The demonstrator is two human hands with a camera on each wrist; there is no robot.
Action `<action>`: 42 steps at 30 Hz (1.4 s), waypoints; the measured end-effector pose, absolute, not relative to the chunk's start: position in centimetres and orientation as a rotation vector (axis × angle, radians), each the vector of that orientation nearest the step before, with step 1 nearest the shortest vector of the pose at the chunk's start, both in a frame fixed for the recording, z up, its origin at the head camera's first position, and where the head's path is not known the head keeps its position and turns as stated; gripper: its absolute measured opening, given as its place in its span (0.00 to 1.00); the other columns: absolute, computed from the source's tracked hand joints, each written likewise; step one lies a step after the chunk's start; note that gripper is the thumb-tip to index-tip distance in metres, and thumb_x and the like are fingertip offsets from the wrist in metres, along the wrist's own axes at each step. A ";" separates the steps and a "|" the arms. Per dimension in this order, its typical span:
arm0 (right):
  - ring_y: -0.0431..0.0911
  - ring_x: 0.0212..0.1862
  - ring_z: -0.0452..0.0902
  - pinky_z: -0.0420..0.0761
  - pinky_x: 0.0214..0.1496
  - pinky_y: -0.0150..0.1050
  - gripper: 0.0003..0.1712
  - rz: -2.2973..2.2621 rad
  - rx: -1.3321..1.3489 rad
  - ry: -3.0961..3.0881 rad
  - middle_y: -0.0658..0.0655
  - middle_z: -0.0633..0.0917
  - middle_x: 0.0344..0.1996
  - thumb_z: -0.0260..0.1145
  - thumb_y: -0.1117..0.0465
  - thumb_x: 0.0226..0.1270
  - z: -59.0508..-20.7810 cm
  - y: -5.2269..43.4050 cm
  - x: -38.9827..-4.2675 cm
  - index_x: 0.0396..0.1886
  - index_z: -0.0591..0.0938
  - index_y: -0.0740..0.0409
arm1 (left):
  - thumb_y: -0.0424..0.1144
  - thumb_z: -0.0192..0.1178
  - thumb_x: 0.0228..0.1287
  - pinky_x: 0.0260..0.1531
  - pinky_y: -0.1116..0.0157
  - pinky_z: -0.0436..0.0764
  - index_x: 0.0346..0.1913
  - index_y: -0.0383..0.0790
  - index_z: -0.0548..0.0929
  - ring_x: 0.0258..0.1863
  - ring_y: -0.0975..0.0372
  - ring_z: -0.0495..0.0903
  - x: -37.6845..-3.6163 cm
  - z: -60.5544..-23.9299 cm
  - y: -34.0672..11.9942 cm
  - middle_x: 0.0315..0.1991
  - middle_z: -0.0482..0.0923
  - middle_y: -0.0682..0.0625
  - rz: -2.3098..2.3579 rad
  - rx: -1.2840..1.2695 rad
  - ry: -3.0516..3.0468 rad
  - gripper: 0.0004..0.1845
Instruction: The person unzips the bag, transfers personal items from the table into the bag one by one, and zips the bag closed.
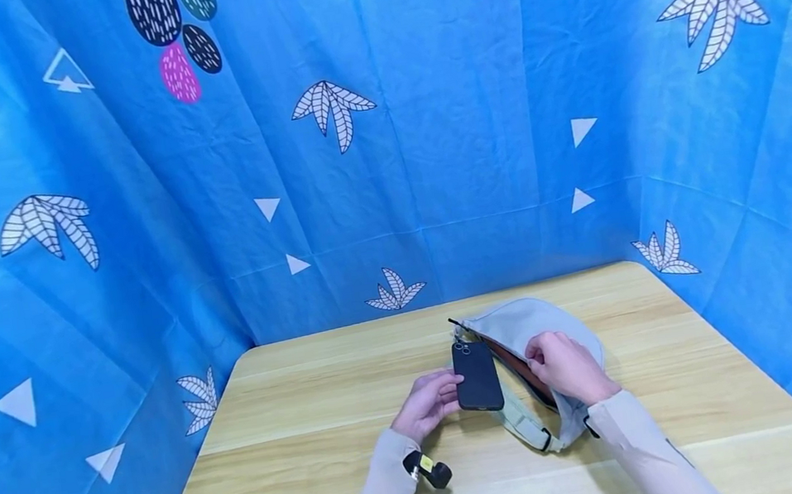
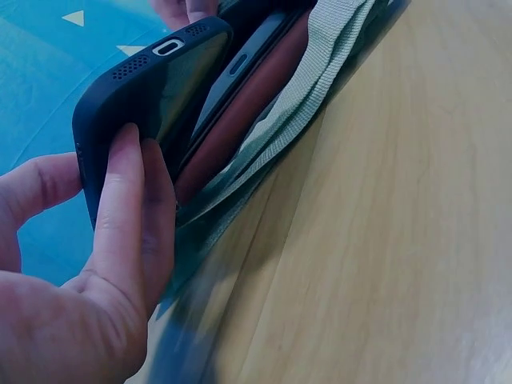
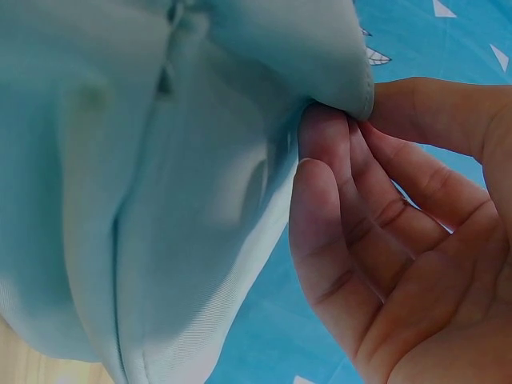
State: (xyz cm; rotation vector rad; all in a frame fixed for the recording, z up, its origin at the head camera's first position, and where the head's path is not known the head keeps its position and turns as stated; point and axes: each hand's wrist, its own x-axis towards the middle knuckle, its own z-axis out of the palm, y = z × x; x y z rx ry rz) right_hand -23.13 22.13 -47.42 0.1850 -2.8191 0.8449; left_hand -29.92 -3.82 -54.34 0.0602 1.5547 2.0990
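My left hand (image 1: 427, 403) grips the dark phone (image 1: 476, 374) by its long edges, top end at the mouth of the pale bag (image 1: 536, 327) on the wood table (image 1: 304, 459). Right hand (image 1: 565, 365) pinches the bag's fabric edge, holding it open. Phone: rigid, matte case, prob. not slippery; bag soft & floppy (hold near the opening). Left wrist cam shows the reddish lining (image 2: 240, 120); head cam barely does.

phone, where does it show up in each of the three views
Head: the phone is at table centre, held by the left hand, beside the bag opening.
Left wrist: upper left, the phone edge-on with its port showing, fingers on its side.
Right wrist: not in it; only the bag and the right hand pinching its fabric.
Shared landmark: the pale bag, in all three views.
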 end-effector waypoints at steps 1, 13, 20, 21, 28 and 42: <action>0.42 0.30 0.77 0.79 0.33 0.40 0.07 0.841 0.189 -2.817 0.49 0.87 0.27 0.67 0.69 0.63 -47.4 22.1 -23.1 0.30 0.88 0.56 | 0.29 0.61 0.67 0.40 0.66 0.90 0.48 0.35 0.82 0.36 0.63 0.88 -29.9 -54.4 -3.7 0.36 0.89 0.49 2.100 0.064 1.555 0.08; 0.42 0.31 0.77 0.79 0.33 0.41 0.07 0.815 0.181 -2.823 0.48 0.86 0.26 0.67 0.70 0.63 -47.4 22.1 -23.1 0.29 0.88 0.55 | 0.29 0.60 0.69 0.41 0.66 0.90 0.49 0.35 0.81 0.36 0.64 0.87 -29.7 -54.4 -2.8 0.36 0.88 0.50 2.110 0.096 1.511 0.08; 0.42 0.32 0.78 0.81 0.35 0.43 0.07 0.816 0.179 -2.816 0.49 0.88 0.28 0.67 0.70 0.63 -47.4 22.1 -23.1 0.30 0.88 0.56 | 0.27 0.60 0.68 0.37 0.68 0.89 0.46 0.38 0.78 0.31 0.66 0.85 -29.6 -54.6 -2.3 0.32 0.87 0.52 2.128 0.071 1.500 0.07; 0.42 0.32 0.79 0.81 0.35 0.43 0.07 0.815 0.178 -2.815 0.50 0.88 0.28 0.67 0.70 0.63 -47.5 22.1 -23.1 0.30 0.88 0.56 | 0.27 0.59 0.68 0.37 0.68 0.89 0.47 0.38 0.77 0.31 0.66 0.85 -29.6 -54.7 -2.2 0.32 0.86 0.53 2.132 0.071 1.498 0.08; 0.42 0.31 0.78 0.80 0.34 0.42 0.07 0.832 0.179 -2.807 0.49 0.87 0.27 0.67 0.70 0.62 -47.4 22.1 -23.1 0.29 0.88 0.56 | 0.27 0.59 0.69 0.35 0.70 0.89 0.47 0.40 0.75 0.30 0.67 0.84 -29.7 -54.7 -1.9 0.32 0.84 0.53 2.147 0.048 1.476 0.08; 0.42 0.31 0.78 0.80 0.34 0.41 0.05 0.837 0.191 -2.800 0.49 0.87 0.27 0.68 0.69 0.62 -47.6 22.2 -23.2 0.31 0.88 0.57 | 0.27 0.61 0.68 0.39 0.67 0.90 0.43 0.40 0.76 0.32 0.65 0.85 -29.7 -54.3 -1.5 0.32 0.84 0.52 2.177 0.054 1.435 0.07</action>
